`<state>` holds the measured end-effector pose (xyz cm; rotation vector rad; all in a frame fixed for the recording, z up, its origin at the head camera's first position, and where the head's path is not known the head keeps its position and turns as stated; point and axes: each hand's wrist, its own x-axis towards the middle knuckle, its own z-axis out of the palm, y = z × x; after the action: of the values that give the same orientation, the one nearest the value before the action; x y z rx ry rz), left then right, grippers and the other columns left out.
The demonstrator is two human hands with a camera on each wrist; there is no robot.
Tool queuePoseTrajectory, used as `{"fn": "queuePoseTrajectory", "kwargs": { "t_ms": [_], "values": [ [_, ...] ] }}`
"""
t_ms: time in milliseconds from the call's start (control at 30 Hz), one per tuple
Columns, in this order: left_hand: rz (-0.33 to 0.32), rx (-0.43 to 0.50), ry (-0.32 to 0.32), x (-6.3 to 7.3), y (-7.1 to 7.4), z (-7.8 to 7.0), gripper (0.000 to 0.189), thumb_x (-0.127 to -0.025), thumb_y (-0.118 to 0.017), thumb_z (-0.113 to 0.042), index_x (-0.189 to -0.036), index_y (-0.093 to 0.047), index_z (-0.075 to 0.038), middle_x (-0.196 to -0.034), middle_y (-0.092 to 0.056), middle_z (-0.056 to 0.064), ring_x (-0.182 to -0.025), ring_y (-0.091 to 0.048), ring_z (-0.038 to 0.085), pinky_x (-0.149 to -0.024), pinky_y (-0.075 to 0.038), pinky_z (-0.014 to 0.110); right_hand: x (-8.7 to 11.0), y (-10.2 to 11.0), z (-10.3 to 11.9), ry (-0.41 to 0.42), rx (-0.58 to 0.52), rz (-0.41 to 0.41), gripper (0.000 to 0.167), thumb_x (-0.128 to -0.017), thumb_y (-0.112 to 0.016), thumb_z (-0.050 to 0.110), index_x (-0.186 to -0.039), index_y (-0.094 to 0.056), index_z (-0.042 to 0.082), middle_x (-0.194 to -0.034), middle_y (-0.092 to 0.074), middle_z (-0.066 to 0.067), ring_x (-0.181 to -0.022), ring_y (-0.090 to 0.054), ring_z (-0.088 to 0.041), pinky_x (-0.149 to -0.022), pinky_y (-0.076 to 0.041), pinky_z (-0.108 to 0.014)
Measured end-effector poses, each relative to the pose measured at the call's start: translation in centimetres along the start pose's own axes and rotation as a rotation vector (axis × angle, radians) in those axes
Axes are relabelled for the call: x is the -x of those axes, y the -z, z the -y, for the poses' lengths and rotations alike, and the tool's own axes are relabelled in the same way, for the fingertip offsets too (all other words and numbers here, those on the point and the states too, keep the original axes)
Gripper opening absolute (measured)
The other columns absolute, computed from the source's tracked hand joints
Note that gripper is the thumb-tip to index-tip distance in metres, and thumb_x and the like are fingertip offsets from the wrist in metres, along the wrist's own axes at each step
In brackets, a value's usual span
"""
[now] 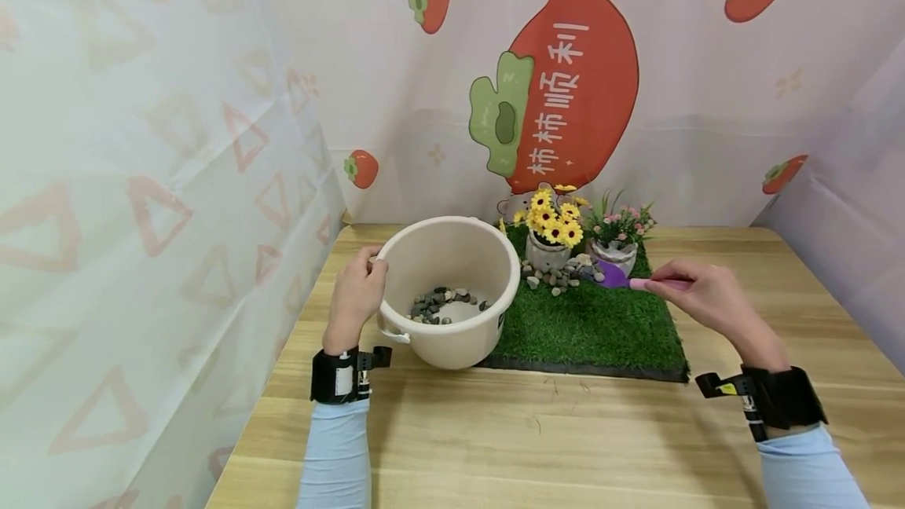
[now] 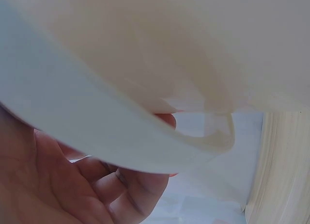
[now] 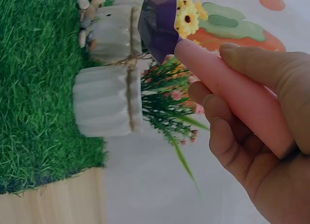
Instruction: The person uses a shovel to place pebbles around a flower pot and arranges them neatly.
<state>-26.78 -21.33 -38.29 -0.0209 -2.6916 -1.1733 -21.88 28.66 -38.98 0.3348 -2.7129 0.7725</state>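
My left hand grips the left side of a beige plastic bucket; in the left wrist view its fingers curl round the bucket's side handle. Dark and pale pebbles lie on the bucket's bottom. My right hand holds a small trowel by its pink handle. The purple blade points left, overlapping the edge of a pebble pile in the head view. Those pebbles lie on a green turf mat, around a pot of yellow flowers.
A second pot with pink flowers stands on the mat beside the yellow-flowered one, close behind the trowel blade. The wooden table extends in front of the mat. A printed cloth hangs behind and along the sides.
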Motion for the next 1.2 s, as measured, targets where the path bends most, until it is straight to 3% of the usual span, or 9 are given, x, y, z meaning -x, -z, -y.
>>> {"fn": "queuePoseTrajectory", "kwargs": {
  "t_ms": [67, 233, 300, 433, 600, 800, 933, 1133, 1200],
  "values": [
    [0.003, 0.003, 0.0, 0.0, 0.0, 0.0, 0.045, -0.099, -0.038, -0.031, -0.136, -0.055, -0.014, -0.097, -0.068, 0.015, -0.085, -0.067, 0.031, -0.067, -0.054, 0.037, -0.3, -1.0, -2.0, -0.015, 0.007, 0.01, 0.015, -0.09, -0.069, 0.034, -0.096, -0.074, 0.022, -0.09, -0.071, 0.001, -0.076, -0.06, -0.003, -0.065, -0.046, -0.027],
    [-0.011, 0.006, -0.012, 0.0, 0.0, 0.0, 0.044, -0.098, -0.038, -0.03, -0.135, -0.056, -0.013, -0.095, -0.068, 0.015, -0.084, -0.067, 0.031, -0.068, -0.054, 0.039, -2.3, -7.4, -14.9, -0.02, 0.062, -0.027, 0.016, -0.088, -0.063, 0.054, -0.101, -0.067, 0.045, -0.095, -0.064, 0.02, -0.083, -0.056, 0.0, -0.072, -0.043, -0.029],
    [-0.016, 0.005, -0.02, -0.1, 0.0, 0.0, 0.044, -0.098, -0.038, -0.03, -0.134, -0.057, -0.013, -0.096, -0.068, 0.015, -0.084, -0.067, 0.031, -0.069, -0.054, 0.039, -3.0, -9.2, -18.3, -0.01, 0.086, -0.048, 0.016, -0.087, -0.063, 0.058, -0.1, -0.065, 0.049, -0.094, -0.062, 0.023, -0.081, -0.055, 0.003, -0.072, -0.042, -0.026],
    [-0.019, 0.001, -0.027, -0.1, 0.1, 0.0, 0.045, -0.097, -0.039, -0.03, -0.134, -0.057, -0.013, -0.096, -0.069, 0.015, -0.084, -0.067, 0.031, -0.07, -0.054, 0.041, -3.1, -7.9, -15.0, 0.007, 0.009, 0.009, 0.019, -0.091, -0.063, 0.049, -0.099, -0.07, 0.034, -0.089, -0.066, 0.011, -0.074, -0.055, -0.007, -0.064, -0.042, -0.03],
    [-0.019, -0.001, -0.023, -0.1, 0.0, 0.1, 0.045, -0.097, -0.039, -0.029, -0.134, -0.057, -0.012, -0.095, -0.069, 0.015, -0.085, -0.067, 0.031, -0.072, -0.053, 0.042, -2.9, -5.2, -8.5, -0.06, -0.072, 0.096, 0.03, -0.091, -0.063, 0.049, -0.099, -0.071, 0.022, -0.084, -0.065, -0.002, -0.067, -0.049, -0.014, -0.057, -0.034, -0.041],
    [-0.008, 0.001, -0.016, -0.1, -0.1, 0.1, 0.045, -0.097, -0.039, -0.029, -0.135, -0.056, -0.013, -0.098, -0.069, 0.016, -0.087, -0.067, 0.031, -0.073, -0.054, 0.042, -2.8, -2.5, -2.5, -0.153, -0.128, 0.182, 0.041, -0.093, -0.058, 0.052, -0.099, -0.069, 0.013, -0.07, -0.062, -0.013, -0.059, -0.051, -0.022, -0.053, -0.03, -0.035],
    [-0.007, 0.005, -0.016, -0.1, -0.2, 0.0, 0.045, -0.097, -0.039, -0.029, -0.135, -0.056, -0.013, -0.099, -0.069, 0.016, -0.087, -0.067, 0.032, -0.072, -0.055, 0.043, -3.1, -2.2, -2.4, -0.172, -0.17, 0.189, 0.041, -0.092, -0.06, 0.051, -0.097, -0.068, 0.011, -0.068, -0.064, -0.014, -0.059, -0.057, -0.029, -0.051, -0.032, -0.034],
    [-0.011, 0.009, -0.012, 0.0, -0.1, -0.1, 0.045, -0.098, -0.039, -0.03, -0.135, -0.056, -0.013, -0.099, -0.069, 0.016, -0.087, -0.067, 0.032, -0.072, -0.055, 0.043, -3.6, -3.5, -7.0, -0.196, -0.234, 0.216, 0.039, -0.092, -0.061, 0.051, -0.103, -0.067, 0.014, -0.072, -0.066, -0.011, -0.06, -0.059, -0.026, -0.051, -0.036, -0.044],
    [-0.015, 0.008, -0.013, 0.0, -0.1, 0.0, 0.045, -0.097, -0.039, -0.03, -0.135, -0.056, -0.012, -0.098, -0.069, 0.016, -0.087, -0.067, 0.032, -0.073, -0.054, 0.043, -3.5, -3.4, -7.3, -0.183, -0.248, 0.221, 0.038, -0.092, -0.061, 0.048, -0.105, -0.067, 0.013, -0.072, -0.067, -0.01, -0.059, -0.059, -0.025, -0.051, -0.038, -0.044]
  ]
}}
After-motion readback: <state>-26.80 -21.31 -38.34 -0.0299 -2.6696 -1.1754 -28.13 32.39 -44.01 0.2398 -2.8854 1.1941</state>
